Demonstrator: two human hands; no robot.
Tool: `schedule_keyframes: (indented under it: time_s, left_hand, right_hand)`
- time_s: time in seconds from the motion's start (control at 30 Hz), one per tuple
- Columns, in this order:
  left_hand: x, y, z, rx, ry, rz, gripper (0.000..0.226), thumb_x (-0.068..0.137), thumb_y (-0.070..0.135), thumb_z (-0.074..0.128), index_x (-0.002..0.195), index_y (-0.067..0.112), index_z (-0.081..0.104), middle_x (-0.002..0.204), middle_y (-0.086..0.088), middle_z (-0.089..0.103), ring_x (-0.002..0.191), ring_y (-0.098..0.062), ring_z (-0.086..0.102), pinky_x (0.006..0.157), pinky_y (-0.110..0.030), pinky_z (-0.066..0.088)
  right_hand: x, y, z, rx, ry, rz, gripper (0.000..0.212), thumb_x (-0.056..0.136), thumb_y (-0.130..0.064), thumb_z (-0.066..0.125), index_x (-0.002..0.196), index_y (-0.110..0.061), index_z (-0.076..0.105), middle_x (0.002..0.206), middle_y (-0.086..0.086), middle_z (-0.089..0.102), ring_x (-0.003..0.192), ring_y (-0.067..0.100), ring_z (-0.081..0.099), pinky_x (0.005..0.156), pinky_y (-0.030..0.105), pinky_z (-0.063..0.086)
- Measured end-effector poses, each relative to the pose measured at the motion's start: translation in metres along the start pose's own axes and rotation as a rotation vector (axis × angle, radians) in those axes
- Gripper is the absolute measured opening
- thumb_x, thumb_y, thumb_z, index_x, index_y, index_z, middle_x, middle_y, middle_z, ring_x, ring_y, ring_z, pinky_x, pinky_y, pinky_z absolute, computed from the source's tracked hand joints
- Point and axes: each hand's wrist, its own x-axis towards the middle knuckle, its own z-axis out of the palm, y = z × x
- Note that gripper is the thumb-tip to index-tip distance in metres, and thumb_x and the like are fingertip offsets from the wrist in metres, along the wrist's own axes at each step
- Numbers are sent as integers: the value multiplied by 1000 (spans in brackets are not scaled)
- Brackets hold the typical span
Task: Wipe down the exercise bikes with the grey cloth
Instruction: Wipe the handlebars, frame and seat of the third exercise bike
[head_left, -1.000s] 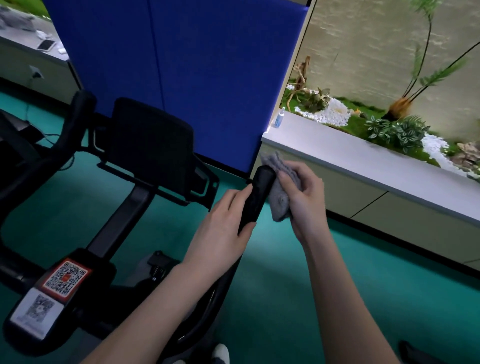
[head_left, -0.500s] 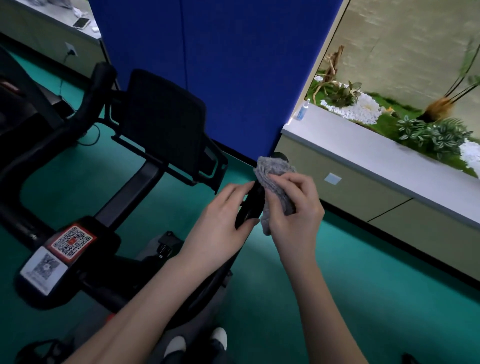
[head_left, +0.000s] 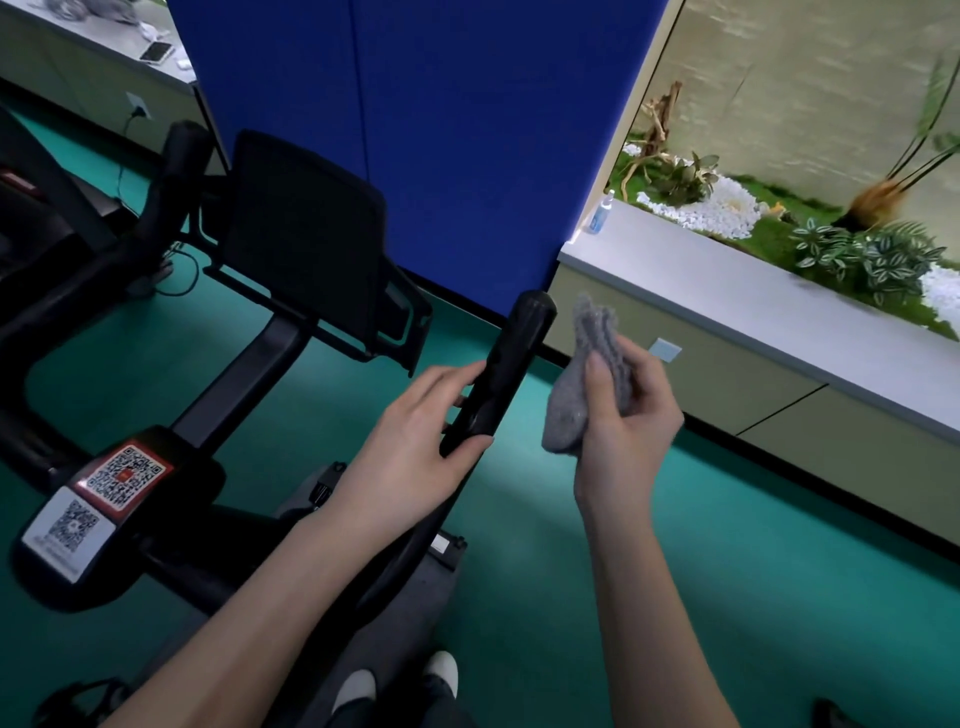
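A: What are the hands doing?

B: The left hand (head_left: 415, 447) grips the bike's black handlebar (head_left: 506, 364), likely steadying it. The right hand (head_left: 626, 431) pinches the bunched grey cloth (head_left: 576, 400) just right of the handlebar, not touching. The bike's console (head_left: 306, 239) stands left of it.

On the exercise bike's (head_left: 291, 343) black housing are two stickers: a red-bordered QR sticker (head_left: 123, 474) and, just below it, a white QR sticker (head_left: 70, 530); their small print is too blurred to read; nothing else is legible.
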Motion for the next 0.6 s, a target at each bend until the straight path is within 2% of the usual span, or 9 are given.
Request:
schedule_keyframes:
  time_s: [0.1,0.2,0.27,0.33,0.47,0.53,0.6]
  left_hand:
    - [1,1,-1,4,1,0,60,82,19,69,136,26,44,122,15,49,106,-1,51,88,-28,49]
    - [1,2,-3,9,-4,-1,61,82,19,68,136,28,43,121,16,49,107,1,50,89,-25,49]
    - [1,2,-3,14,-10,-2,61,82,19,68,137,29,42,121,17,49,108,1,50,89,-23,48]
    - [1,2,-2,11,-12,-5,61,82,19,68,137,30,42,121,17,49,108,2,50,89,-20,47]
    - [1,3,-2,18,-17,-12,61,83,17,68,137,27,43,122,14,49,106,3,49,87,-15,45]
    - [1,3,-2,24,-20,-19,60,83,16,67,137,26,43,123,12,50,106,3,49,87,-15,45]
    - [0,4,-3,26,-18,-24,60,83,16,67,137,25,43,122,12,50,107,2,50,88,-17,46]
  right_hand:
    - [0,11,19,59,-52,71,22,87,2,61,94,-19,63,94,0,66,88,9,63,81,25,51]
    - [-22,26,19,69,-85,122,21,87,-3,62,94,-23,63,96,1,68,90,12,63,85,33,53]
    - [-35,33,9,96,-124,157,21,83,-9,64,91,-28,66,93,-5,69,89,11,64,82,28,52]
    - [-36,35,1,109,-147,186,23,83,-6,65,90,-28,67,90,-10,70,88,9,63,81,25,50]
    - [-1,30,3,221,-126,261,22,88,4,58,98,-15,63,96,0,67,91,14,63,86,34,51]
    - [18,25,10,301,-191,275,22,89,5,57,102,-12,62,98,2,66,94,16,62,86,31,52]
    - [28,24,17,390,-281,321,22,89,5,55,104,-11,59,102,8,64,95,23,60,87,37,50]
